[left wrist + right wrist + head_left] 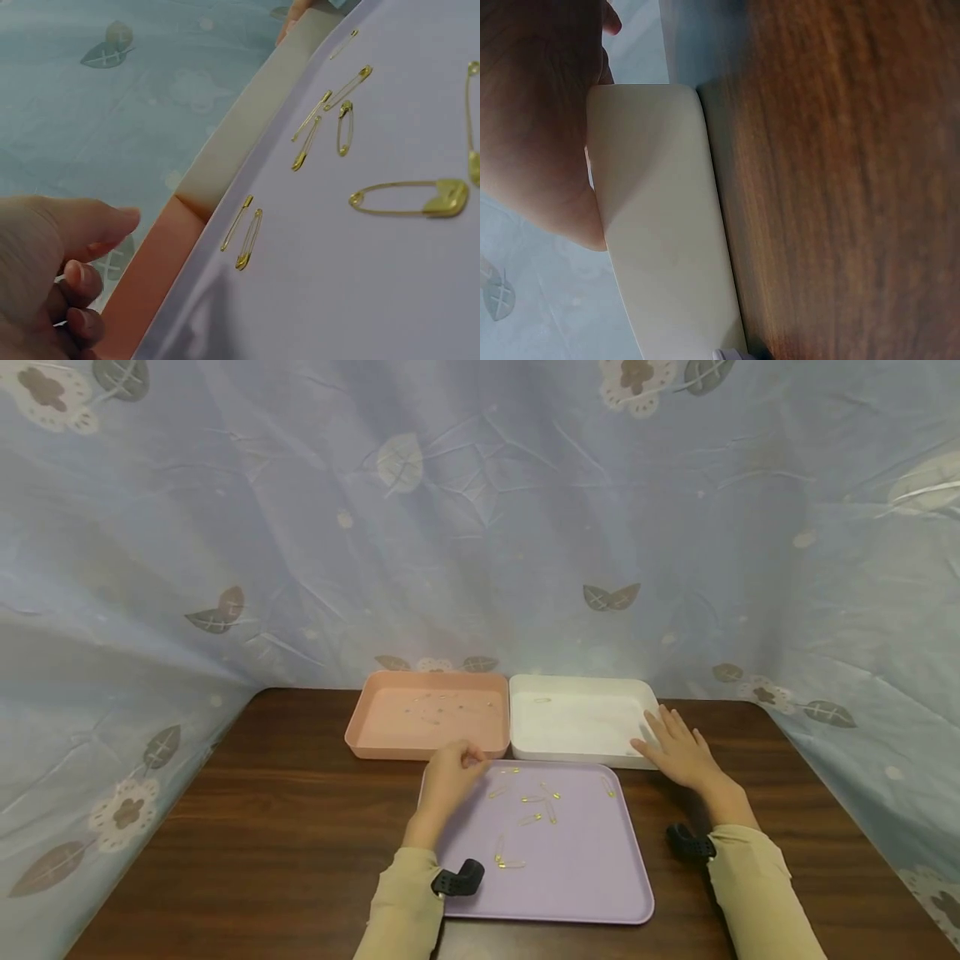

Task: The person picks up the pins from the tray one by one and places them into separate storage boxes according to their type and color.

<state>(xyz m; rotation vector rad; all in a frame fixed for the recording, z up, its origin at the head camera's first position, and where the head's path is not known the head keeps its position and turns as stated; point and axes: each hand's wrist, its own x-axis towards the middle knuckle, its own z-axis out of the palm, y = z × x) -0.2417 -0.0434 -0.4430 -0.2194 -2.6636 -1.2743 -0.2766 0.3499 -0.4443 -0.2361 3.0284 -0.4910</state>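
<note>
My left hand (450, 777) hovers over the seam between the pink tray (363, 727) and the lavender tray (577, 885). Its fingers are loosely curled, the thumb stretched forward, and no object shows between them in the left wrist view. Several gold safety pins (446, 199) lie scattered on the lavender tray, mostly towards its back and left. My right hand (681, 752) has its fingers spread at the right end of the white tray (660, 195), close against its rim. A single safety pin (542, 700) lies at the back left of the white tray.
Several small pins (429, 721) lie in the pink tray. Pink and white trays stand side by side behind the lavender one on a dark wood table (285, 827). A patterned cloth (480, 527) hangs behind the table and along both sides.
</note>
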